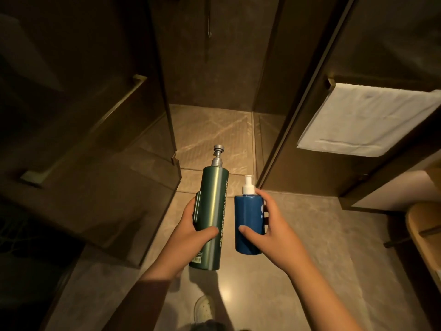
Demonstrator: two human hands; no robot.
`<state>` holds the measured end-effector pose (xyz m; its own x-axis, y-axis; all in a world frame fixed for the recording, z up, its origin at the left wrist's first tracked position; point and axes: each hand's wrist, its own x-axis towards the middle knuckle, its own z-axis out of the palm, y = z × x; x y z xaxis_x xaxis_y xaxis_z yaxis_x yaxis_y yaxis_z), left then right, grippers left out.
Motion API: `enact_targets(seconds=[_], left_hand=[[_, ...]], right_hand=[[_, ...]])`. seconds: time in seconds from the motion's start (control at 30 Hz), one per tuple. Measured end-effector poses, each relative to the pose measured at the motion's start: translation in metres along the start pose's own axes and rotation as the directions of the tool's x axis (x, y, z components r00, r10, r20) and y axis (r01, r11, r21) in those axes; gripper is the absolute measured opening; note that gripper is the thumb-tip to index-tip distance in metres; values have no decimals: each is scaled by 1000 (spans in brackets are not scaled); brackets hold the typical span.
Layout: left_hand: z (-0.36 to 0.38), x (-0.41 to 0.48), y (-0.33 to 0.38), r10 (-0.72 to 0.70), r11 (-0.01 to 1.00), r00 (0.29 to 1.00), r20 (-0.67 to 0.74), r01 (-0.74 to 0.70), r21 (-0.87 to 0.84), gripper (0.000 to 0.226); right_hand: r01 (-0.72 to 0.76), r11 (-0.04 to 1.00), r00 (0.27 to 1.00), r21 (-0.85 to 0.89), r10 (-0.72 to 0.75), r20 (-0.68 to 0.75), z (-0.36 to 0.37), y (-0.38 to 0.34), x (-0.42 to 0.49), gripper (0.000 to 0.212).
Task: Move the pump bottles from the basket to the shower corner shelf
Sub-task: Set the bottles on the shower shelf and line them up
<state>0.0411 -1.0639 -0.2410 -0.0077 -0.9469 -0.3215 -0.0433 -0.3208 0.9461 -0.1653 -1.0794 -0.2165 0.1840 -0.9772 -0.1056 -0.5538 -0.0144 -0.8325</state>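
Green metallic-looking bottle (pixel 212 218), tall with a silver pump, sits mid-body in the left hand (pixel 191 231); fingers clasp it. Right hand (pixel 265 225) clasps a shorter blue bottle (pixel 248 223) with a white pump. Both are carried upright before the shower entrance. Smooth walls likely slip; grip the body, not the pump.

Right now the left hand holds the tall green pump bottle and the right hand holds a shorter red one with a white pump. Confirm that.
One detail is wrong: the shorter bottle in the right hand is blue, not red. The head view shows it. The rest stands: its pump is white, and the left hand holds the tall green pump bottle.
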Motion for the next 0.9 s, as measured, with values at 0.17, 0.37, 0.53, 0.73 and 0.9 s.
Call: enact_targets(seconds=[0.17, 0.37, 0.53, 0.73, 0.9], left_hand=[[-2, 55, 12, -31, 999, 1000, -2, 32, 13, 75], [-10, 108, 21, -78, 996, 996, -47, 80, 33, 77], [-24, 168, 33, -91, 995, 994, -53, 93, 38, 83], [-16, 268, 77, -87, 994, 990, -112, 94, 60, 82], [7, 356, 146, -17, 998, 997, -80, 22, 64, 81]], right_hand=[[-5, 999, 1000, -36, 4, -15, 9, -1, 44, 85], [-50, 997, 999, -64, 51, 10, 2, 14, 102, 86], [-42, 999, 998, -13, 43, 52, -5, 14, 176, 85], [27, 999, 998, -19, -26, 54, -36, 9, 283, 83], [60, 998, 998, -25, -61, -6, -95, 4, 372, 82]])
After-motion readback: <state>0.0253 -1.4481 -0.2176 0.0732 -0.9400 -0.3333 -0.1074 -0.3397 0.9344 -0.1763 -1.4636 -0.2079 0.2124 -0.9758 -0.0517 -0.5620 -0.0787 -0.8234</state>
